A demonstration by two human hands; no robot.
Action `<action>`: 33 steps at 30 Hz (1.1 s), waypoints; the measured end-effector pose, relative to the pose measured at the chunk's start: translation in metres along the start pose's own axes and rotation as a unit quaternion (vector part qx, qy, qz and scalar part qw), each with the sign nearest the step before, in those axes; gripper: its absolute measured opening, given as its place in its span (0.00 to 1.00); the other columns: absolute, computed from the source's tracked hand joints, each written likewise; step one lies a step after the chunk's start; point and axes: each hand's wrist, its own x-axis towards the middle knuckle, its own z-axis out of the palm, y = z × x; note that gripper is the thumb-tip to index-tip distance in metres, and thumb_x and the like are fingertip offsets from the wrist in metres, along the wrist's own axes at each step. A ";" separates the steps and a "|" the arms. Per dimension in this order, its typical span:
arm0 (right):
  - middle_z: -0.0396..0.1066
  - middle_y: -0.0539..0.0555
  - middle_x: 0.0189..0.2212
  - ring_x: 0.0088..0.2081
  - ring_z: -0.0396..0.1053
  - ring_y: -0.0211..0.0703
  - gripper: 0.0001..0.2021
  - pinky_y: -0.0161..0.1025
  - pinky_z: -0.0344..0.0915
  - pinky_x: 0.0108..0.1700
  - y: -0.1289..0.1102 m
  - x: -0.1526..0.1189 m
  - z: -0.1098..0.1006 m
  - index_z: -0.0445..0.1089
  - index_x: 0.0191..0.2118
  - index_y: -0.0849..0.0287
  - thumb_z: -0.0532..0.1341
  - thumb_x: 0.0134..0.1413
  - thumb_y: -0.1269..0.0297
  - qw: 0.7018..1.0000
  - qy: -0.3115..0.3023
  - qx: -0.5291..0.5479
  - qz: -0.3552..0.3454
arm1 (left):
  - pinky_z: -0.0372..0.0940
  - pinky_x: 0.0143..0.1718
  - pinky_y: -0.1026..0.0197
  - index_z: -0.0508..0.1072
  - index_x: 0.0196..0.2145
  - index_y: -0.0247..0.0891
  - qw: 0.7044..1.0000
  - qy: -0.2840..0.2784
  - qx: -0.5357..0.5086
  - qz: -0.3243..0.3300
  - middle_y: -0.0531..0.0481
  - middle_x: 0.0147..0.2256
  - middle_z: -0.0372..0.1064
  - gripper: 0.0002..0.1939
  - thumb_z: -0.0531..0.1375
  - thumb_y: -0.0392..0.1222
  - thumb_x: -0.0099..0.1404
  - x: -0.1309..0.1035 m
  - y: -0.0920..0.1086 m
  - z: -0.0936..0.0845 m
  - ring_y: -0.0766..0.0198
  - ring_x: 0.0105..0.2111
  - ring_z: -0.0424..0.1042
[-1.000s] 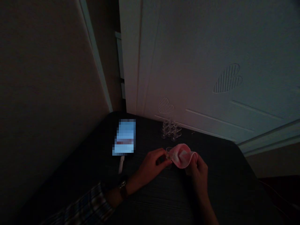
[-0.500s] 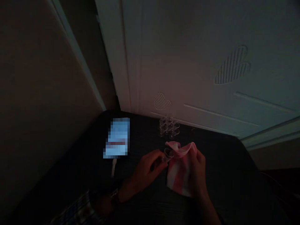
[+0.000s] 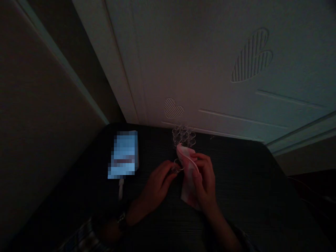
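Note:
A small clear glass (image 3: pixel 177 166) is pinched at its left side by my left hand (image 3: pixel 159 182), its round rim facing up. My right hand (image 3: pixel 206 175) is closed on a pink and white cloth (image 3: pixel 189 187), which hangs down beside the glass. The cloth's upper edge lies close to the glass rim; whether they touch is too dark to tell. Just beyond the cloth, several small clear glasses (image 3: pixel 183 134) stand grouped together on the dark table (image 3: pixel 236 164).
At the left of the table lies a lit phone (image 3: pixel 124 154), its screen blurred, with a white cable (image 3: pixel 121 189) running from its near end. A pale panel with heart-shaped reliefs (image 3: pixel 174 108) rises behind the table.
My right hand has turned and brought the cloth up against the near side of the glass group, bunching it more narrowly. The camera view has shifted, moving the scene slightly left.

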 end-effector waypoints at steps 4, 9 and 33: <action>0.60 0.54 0.49 0.51 0.57 0.49 0.14 0.46 0.53 0.52 0.000 0.000 0.005 0.66 0.34 0.55 0.49 0.57 0.53 0.993 -0.031 0.111 0.038 | 0.61 0.40 0.62 0.67 0.39 0.39 0.999 0.030 0.010 -0.004 0.49 0.37 0.66 0.07 0.51 0.38 0.64 0.005 -0.001 -0.005 0.63 0.39 0.65; 0.66 0.53 0.41 0.47 0.61 0.45 0.12 0.41 0.55 0.49 0.006 0.004 0.007 0.65 0.29 0.57 0.50 0.58 0.59 0.975 -0.049 0.192 0.105 | 0.61 0.39 0.62 0.67 0.38 0.39 1.000 0.017 0.015 -0.008 0.49 0.36 0.65 0.06 0.53 0.39 0.63 0.006 0.000 -0.003 0.63 0.38 0.65; 0.67 0.53 0.43 0.45 0.65 0.46 0.13 0.43 0.61 0.47 0.028 0.006 0.009 0.67 0.41 0.54 0.63 0.45 0.64 0.926 -0.062 0.311 0.207 | 0.60 0.41 0.58 0.69 0.37 0.39 0.995 0.024 0.092 0.013 0.49 0.36 0.66 0.07 0.54 0.42 0.62 0.003 0.000 -0.001 0.61 0.38 0.63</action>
